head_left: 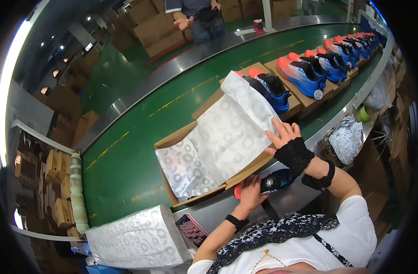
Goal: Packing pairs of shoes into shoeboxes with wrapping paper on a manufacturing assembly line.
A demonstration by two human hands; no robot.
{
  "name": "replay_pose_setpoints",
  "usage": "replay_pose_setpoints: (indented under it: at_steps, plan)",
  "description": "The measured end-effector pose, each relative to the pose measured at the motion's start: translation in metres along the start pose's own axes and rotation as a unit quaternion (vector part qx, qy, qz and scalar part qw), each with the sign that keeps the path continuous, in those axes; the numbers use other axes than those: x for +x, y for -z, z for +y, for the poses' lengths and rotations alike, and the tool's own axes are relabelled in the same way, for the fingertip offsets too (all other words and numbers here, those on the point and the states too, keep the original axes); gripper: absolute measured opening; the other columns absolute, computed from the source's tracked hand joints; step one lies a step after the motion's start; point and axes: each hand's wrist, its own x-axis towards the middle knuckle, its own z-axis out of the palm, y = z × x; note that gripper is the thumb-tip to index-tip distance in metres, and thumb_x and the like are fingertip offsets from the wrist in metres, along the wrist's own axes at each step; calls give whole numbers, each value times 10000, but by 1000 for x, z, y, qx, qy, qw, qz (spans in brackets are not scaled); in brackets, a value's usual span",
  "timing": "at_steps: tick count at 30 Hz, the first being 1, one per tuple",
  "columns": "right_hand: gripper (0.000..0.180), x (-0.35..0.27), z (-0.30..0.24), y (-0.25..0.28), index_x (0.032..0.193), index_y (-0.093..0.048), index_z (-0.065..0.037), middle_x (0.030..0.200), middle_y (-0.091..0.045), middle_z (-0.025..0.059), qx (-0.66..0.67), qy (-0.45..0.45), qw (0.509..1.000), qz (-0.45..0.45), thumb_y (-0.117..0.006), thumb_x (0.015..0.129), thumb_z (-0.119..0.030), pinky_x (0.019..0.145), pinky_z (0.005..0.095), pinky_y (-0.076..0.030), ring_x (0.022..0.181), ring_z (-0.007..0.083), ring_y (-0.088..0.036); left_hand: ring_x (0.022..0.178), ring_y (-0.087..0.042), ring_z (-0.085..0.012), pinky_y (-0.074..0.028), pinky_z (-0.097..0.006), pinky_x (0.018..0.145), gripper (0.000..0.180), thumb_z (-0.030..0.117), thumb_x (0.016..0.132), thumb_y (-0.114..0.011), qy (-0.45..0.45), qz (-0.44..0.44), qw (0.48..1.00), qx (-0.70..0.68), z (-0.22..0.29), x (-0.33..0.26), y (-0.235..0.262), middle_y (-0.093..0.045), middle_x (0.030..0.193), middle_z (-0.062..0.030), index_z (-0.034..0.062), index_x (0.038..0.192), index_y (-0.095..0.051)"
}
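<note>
My left hand (251, 195) is closed over the orange toe end of a blue and black sneaker (278, 180) at the conveyor's near metal edge. Just above it my right hand (284, 134), in a black fingerless glove, has its fingers spread against the right edge of a white wrapping paper (222, 137) printed with grey rings. That paper lines an open cardboard shoebox (172, 197) and stands up past its far right side. The box's inside is hidden under the paper.
A green conveyor belt (122, 157) carries a row of sneakers (305, 75) on boxes toward the far right. A stack of wrapping paper (136, 237) and a patterned phone (191, 229) lie at near left. A bin of crumpled paper (346, 139) stands at right. Across the belt stands a person (197, 18).
</note>
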Motion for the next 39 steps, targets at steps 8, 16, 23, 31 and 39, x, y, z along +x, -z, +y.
replay_pose_setpoints:
  at_steps: [8,16,23,31,39]
  plan:
    - [248,-2,25,29,960,-509,-12,1035,-501,144,161,-67,967,184,-570,726,-68,806,331,-402,899,292,-507,751,-550,-178,-449,-298,649,511,294,595,-719,279,-112,889,-346,-42,-51,132,-566,854,-91,9,970,-519]
    - [558,-69,-31,-50,1054,-473,9,1014,-509,203,390,-125,838,-361,-629,679,-373,813,352,-403,962,310,-491,918,-534,-224,-438,-357,805,487,378,855,-419,306,281,678,-607,-166,-3,133,-521,1053,-122,-21,1134,-400]
    - [636,-47,-93,-74,1151,-393,6,1128,-460,155,682,-338,600,-246,-666,676,-317,889,341,-353,1055,231,-438,971,-491,-346,-409,-567,713,538,452,848,-370,496,25,634,-593,-188,40,59,-472,1114,-170,13,1159,-373]
    - [598,4,-82,-108,1189,-338,-18,1149,-399,183,394,-187,891,128,-524,621,-16,855,353,-344,1049,351,-392,765,-579,-240,-483,-353,690,265,205,829,-457,310,56,706,-635,-154,51,119,-570,842,-128,-21,961,-497]
    - [487,-19,-108,-158,1171,-418,-324,1243,-335,163,59,61,996,-19,-441,732,-114,765,625,-262,1103,359,-348,875,-525,-170,-401,-288,746,505,413,884,-309,455,352,649,-498,-178,-22,121,-552,978,-95,-27,1073,-468]
